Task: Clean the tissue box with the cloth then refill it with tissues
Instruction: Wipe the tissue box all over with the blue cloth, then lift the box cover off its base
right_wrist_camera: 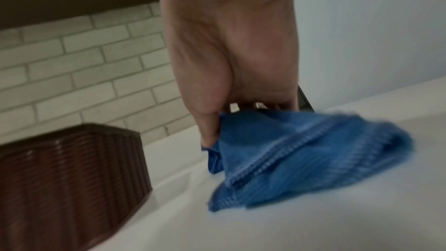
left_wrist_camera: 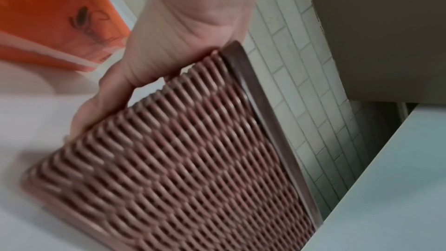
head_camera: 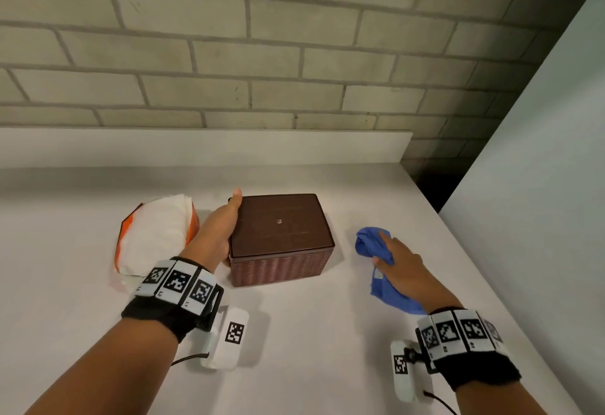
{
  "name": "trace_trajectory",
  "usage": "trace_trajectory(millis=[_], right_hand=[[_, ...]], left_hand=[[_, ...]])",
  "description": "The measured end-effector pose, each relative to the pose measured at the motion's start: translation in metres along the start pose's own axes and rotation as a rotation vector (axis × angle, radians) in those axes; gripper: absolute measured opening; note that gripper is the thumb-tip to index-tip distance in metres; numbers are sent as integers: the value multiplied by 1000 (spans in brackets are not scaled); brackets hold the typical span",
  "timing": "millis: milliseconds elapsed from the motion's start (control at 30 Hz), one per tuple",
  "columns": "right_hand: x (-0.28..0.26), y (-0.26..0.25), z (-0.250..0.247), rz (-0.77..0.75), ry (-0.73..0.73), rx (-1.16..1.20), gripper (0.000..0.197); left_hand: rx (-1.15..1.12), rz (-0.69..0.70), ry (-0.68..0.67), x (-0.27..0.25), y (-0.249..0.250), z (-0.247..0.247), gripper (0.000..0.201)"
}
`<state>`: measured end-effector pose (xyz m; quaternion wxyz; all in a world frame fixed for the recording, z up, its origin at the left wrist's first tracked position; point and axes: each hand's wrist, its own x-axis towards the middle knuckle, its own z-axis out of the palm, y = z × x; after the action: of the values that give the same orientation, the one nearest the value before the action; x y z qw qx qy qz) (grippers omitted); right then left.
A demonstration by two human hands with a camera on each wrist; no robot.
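A brown woven tissue box (head_camera: 281, 237) with its smooth lid shut stands in the middle of the white counter (head_camera: 294, 332). My left hand (head_camera: 226, 224) grips the box's left end, thumb along the lid edge. In the left wrist view the fingers (left_wrist_camera: 108, 91) curl down the woven side (left_wrist_camera: 193, 159). To the box's right lies a crumpled blue cloth (head_camera: 373, 247). My right hand (head_camera: 393, 257) lies on it, and the thumb (right_wrist_camera: 207, 125) and fingers pinch a fold of the cloth (right_wrist_camera: 301, 150). An orange pack of white tissues (head_camera: 157, 234) lies left of the box.
A brick wall (head_camera: 262, 70) and a raised white ledge (head_camera: 196, 146) close off the back. A white panel (head_camera: 540, 169) stands along the right edge, with a dark gap (head_camera: 432, 185) at the back right corner. The orange pack (left_wrist_camera: 48, 16) sits close beside my left hand.
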<state>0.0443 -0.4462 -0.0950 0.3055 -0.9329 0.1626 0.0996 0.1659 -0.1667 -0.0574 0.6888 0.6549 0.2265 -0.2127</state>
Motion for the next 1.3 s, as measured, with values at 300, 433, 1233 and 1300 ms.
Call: trace_trajectory(millis=[300, 433, 1233, 1300], right_hand=[[-1, -13, 24, 85, -46, -540, 66], [4, -9, 31, 121, -133, -529, 65], [-53, -141, -11, -229, -14, -552, 80], [-56, -165, 2, -375, -76, -554, 86]], left_hand=[[93, 113, 19, 2, -1, 2, 58], [152, 155, 62, 7, -7, 0, 60], [251, 343, -296, -34, -43, -49, 95], [420, 368, -370, -36, -45, -54, 114]])
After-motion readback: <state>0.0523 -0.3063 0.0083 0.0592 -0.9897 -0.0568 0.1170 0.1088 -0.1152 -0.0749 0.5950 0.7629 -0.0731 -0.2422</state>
